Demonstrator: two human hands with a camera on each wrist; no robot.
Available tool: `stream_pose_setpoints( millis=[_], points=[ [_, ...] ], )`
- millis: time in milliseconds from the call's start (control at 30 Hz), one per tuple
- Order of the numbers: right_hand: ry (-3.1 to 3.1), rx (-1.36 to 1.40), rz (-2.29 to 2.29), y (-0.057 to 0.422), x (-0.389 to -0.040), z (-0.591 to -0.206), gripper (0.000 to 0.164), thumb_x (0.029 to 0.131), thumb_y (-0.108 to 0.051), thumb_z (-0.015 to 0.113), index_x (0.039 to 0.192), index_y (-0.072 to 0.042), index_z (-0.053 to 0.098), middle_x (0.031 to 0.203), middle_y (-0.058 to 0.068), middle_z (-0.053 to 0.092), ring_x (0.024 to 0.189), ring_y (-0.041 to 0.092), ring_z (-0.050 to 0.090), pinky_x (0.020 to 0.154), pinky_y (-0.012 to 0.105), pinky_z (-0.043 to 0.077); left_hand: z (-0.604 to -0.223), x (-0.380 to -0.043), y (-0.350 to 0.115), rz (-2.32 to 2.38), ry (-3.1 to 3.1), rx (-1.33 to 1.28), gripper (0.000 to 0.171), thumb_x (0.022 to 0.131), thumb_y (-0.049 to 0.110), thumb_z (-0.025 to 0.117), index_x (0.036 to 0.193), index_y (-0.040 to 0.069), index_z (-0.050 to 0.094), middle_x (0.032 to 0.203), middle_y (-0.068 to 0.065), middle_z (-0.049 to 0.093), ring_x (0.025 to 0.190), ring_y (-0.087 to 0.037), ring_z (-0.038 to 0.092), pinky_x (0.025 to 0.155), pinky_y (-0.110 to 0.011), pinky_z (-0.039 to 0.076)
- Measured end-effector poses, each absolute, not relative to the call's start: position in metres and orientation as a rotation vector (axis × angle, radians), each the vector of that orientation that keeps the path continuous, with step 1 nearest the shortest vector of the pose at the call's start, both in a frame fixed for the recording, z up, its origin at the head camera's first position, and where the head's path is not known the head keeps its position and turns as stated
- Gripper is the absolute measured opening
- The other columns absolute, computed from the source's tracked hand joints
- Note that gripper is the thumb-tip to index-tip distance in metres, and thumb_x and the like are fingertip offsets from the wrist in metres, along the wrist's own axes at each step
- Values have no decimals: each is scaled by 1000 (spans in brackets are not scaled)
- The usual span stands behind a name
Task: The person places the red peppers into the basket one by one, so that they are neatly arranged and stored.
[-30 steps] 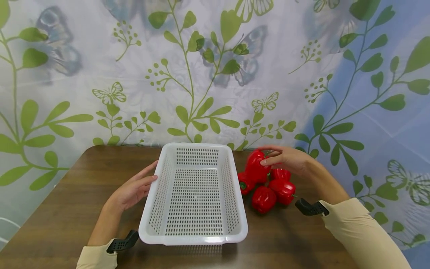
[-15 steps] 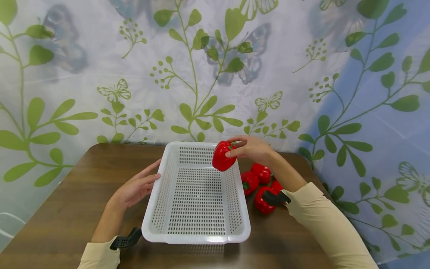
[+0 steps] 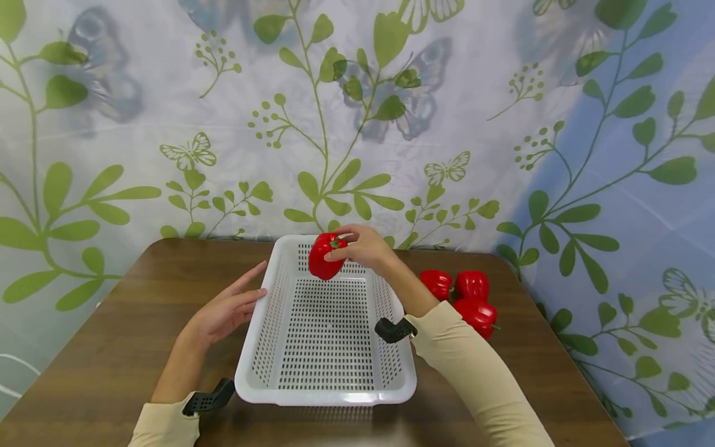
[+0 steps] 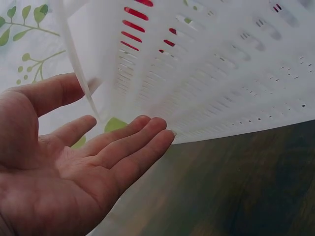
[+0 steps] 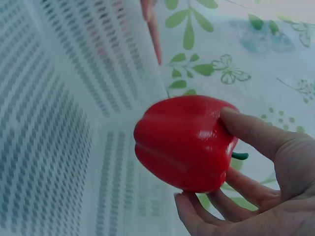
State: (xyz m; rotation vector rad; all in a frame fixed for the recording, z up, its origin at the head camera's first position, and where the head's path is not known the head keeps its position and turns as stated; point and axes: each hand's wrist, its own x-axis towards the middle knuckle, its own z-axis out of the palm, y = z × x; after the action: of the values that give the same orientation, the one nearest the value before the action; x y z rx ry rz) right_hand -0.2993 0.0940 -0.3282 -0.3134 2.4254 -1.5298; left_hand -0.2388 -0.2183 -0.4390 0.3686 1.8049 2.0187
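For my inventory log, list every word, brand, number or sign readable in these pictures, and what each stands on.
None: no readable word, brand, number or sign shows in any view.
The white basket and held red pepper show no lettering.
The backdrop carries only plant and butterfly prints.
Any marking on the black wrist devices would be too small to read.

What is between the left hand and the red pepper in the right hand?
The white basket's slotted side wall lies between the left hand and the held pepper, seen in the head view.
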Motion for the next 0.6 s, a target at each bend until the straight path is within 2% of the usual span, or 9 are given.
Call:
stream_pose_setpoints(
  millis=[267,400,600],
  points=[
    [2548,-311,-1478,62,-307,-351,62,81,-20,84,138,-11,61,133,17,63,113,31,62,93,46,58,-438,-240,-218,1973,1884,368,69,107,23,51,164,27,14,150,-19,51,126,-30,64,101,-41,55],
    [2584,-309,-1435,50,-309,-360,63,80,-20,85,138,-13,62,137,17,62,119,32,60,90,41,58,-438,-239,-218,1973,1900,342,68,106,24,52,164,28,15,151,-20,49,127,-30,64,103,-44,54],
    [2660,-281,-1380,41,-313,-370,62,79,-19,85,137,-15,64,140,16,61,127,32,57,97,45,56,-439,-239,-218,1990,1868,359,68,107,22,52,164,27,15,150,-19,51,125,-28,65,101,-37,55]
  ],
)
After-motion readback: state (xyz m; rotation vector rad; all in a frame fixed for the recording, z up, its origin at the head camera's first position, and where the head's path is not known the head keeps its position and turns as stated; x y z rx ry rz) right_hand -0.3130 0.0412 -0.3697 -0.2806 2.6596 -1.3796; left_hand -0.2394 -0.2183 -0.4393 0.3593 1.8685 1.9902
